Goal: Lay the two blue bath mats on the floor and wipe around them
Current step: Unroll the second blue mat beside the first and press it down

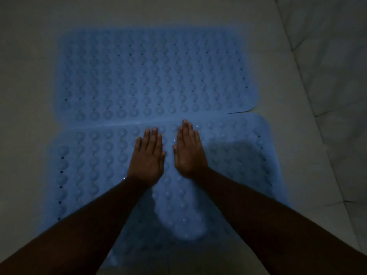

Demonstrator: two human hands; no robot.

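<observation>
Two blue rubber bath mats studded with suction cups, on pale tiled floor (25, 76): far mat (151, 72) flat; near mat (89, 165) flat, its far edge overlapping the far mat's near edge. Left hand (148, 157) and right hand (189, 149): side by side, fingers straight, palms down on near mat, grasping nothing.

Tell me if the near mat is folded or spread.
Spread. The near mat lies flat on the floor, no fold showing, its far edge against the far mat. The left hand and right hand press flat on it.
</observation>
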